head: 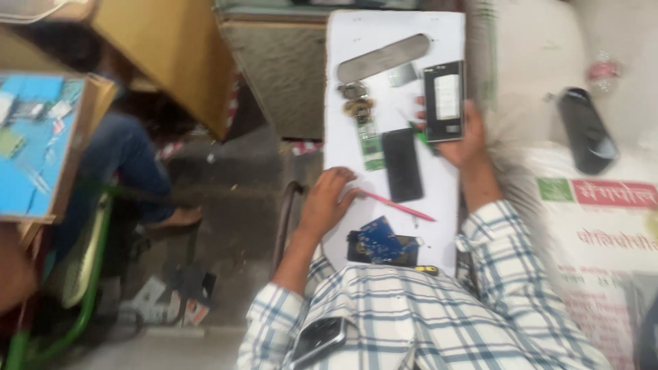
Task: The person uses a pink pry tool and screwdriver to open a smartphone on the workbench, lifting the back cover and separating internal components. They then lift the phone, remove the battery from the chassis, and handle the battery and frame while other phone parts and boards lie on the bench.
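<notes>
On a narrow white board (439,41) lie phone parts. My right hand (460,136) holds an opened phone body (444,101) with a white battery showing, at the board's right edge. My left hand (326,200) rests on the board's left edge, its fingers touching the end of a pink screwdriver (396,205). Between the hands lie a black phone screen (401,164) and a green circuit board (371,142). A blue circuit board on a black frame (381,245) sits close to my chest.
A grey metal plate (382,57) and small round parts (356,99) lie at the board's far end. A black case (586,130) rests on white sacks at right. Another person in jeans (120,154) sits at left beside a cardboard box (171,48). A phone (319,340) pokes from my shirt pocket.
</notes>
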Action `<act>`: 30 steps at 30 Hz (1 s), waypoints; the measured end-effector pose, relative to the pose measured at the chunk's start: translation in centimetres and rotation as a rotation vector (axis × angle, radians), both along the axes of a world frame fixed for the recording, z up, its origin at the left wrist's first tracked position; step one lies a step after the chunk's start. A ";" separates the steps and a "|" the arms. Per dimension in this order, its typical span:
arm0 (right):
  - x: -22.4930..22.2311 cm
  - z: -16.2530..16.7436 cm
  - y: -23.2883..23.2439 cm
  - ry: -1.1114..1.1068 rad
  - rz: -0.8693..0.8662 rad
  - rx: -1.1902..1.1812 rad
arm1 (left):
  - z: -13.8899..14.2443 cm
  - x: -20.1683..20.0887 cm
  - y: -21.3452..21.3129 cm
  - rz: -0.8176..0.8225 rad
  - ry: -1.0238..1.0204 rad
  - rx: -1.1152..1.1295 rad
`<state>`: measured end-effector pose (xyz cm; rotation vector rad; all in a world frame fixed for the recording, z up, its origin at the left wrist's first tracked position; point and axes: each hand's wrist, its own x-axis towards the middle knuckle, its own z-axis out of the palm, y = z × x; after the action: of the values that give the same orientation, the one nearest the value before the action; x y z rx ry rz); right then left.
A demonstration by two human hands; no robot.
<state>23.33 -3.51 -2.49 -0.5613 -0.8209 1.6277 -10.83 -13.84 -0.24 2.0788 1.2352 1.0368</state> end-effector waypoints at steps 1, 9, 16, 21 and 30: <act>0.3 -0.1 0.1 -0.001 -0.011 -0.004 | -0.1 -0.1 0.0 0.028 -0.020 0.000; 1.0 0.0 0.4 -0.106 -0.048 -0.021 | -1.3 -1.7 0.2 0.196 -0.130 -0.084; 0.7 0.5 0.2 -0.191 -0.066 -0.006 | -2.4 -2.1 -0.4 0.198 -0.263 -0.051; 0.6 0.5 0.2 -0.203 -0.078 -0.001 | -2.0 -2.2 -0.3 0.202 -0.316 -0.135; -1.7 2.5 -2.0 -0.241 -0.137 0.212 | -0.9 0.1 1.0 0.186 -0.350 -0.147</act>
<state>21.68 -5.49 0.02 -0.6553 -1.0936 1.3445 -10.72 -12.82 -1.19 1.6110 1.2941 1.2870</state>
